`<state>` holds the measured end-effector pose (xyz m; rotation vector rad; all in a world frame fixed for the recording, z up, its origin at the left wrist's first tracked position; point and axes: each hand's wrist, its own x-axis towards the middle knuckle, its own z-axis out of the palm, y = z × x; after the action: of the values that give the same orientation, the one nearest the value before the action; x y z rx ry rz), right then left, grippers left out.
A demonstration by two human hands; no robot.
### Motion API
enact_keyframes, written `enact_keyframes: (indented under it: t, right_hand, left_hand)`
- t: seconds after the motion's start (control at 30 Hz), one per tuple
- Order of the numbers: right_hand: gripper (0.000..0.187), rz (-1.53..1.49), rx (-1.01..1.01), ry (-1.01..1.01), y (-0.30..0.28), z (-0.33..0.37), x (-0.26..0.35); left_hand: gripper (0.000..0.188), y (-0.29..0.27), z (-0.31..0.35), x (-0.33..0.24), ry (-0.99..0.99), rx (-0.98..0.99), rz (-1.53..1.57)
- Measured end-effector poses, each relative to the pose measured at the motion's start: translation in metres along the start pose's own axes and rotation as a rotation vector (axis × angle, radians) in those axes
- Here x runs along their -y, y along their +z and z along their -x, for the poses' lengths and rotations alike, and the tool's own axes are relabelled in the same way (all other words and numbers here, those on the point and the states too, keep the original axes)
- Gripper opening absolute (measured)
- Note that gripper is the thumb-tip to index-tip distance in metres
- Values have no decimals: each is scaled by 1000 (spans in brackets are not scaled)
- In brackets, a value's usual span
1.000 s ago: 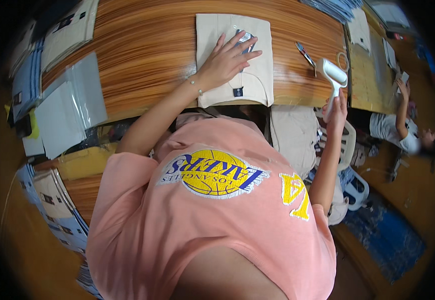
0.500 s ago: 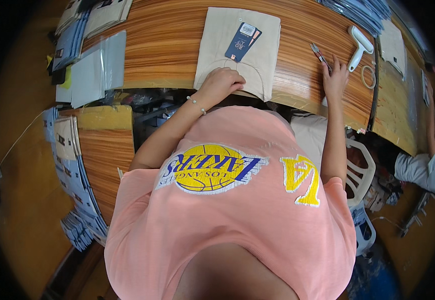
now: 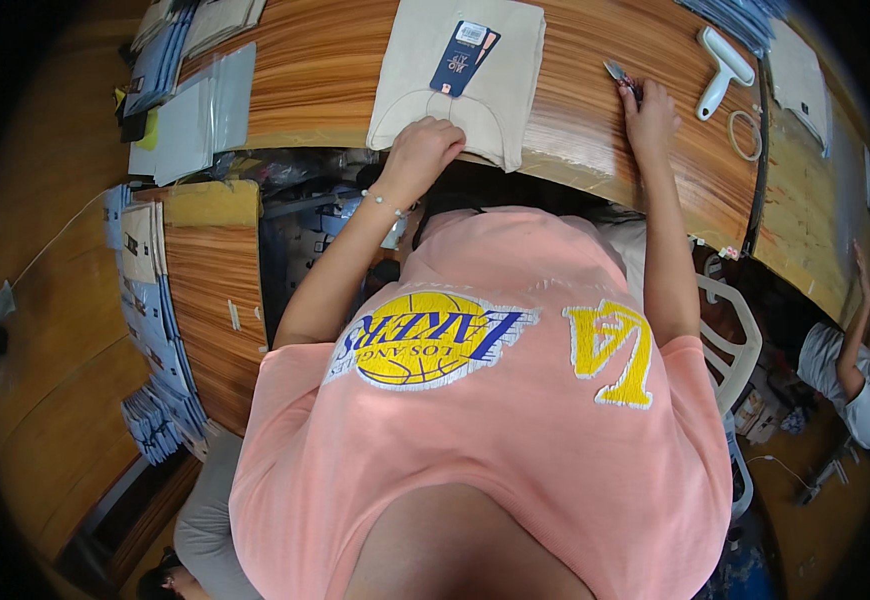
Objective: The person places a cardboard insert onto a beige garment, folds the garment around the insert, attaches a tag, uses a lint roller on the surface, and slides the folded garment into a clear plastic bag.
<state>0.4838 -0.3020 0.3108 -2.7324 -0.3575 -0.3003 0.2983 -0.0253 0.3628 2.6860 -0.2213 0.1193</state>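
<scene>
A folded beige shirt (image 3: 505,75) lies on the wood-grain table with its curved neckline toward me. On it rests a dark blue hang tag (image 3: 452,75) with a white label, joined near the neck. My left hand (image 3: 423,155), a beaded bracelet at its wrist, is closed on the shirt's near neckline edge; its fingertips are partly hidden. To the right of the shirt, my right hand (image 3: 652,118) is wrapped round a pair of thread snips (image 3: 619,76), their metal blades pointing away from me and to the left.
Right of the snips lie a white lint roller (image 3: 725,75) and a tape ring (image 3: 744,135). Clear plastic sleeves (image 3: 220,105) and stacked folded garments (image 3: 155,65) are at the left. A co-worker's arm (image 3: 860,310) shows at the far right, another person (image 3: 210,530) at lower left.
My right hand has gone from spread fingers at the snips to holding them, and the snips have turned slightly. My left hand stays at the neckline. The whole view has shifted.
</scene>
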Motion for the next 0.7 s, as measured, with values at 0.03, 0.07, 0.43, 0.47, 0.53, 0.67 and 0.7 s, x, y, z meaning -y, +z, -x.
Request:
enact_keyframes:
  t: [0.03, 0.07, 0.43, 0.47, 0.53, 0.67, 0.7]
  right_hand:
    - [31, -49, 1, 13, 0, 2, -2]
    - [28, -226, -37, -13, -3, 5, 3]
    - [29, -565, 568, -200, -47, 63, 118]
    - [28, -489, 552, -286, -44, 64, 124]
    - [27, -377, 571, -384, -39, 62, 136]
    - [27, -249, 670, -402, -37, 59, 157]
    - [27, -222, 677, -397, -36, 58, 161]
  left_hand:
    - [9, 0, -2, 1, -3, 24, 16]
    - [10, 0, -1, 4, -13, 51, 28]
    - [10, -1, -4, 17, -83, 136, 192]
    - [10, -1, -5, 18, -104, 162, 236]
    - [11, -2, -6, 23, -134, 205, 307]
    - [14, -2, -4, 32, -154, 265, 427]
    - [15, -2, -5, 33, -151, 279, 455]
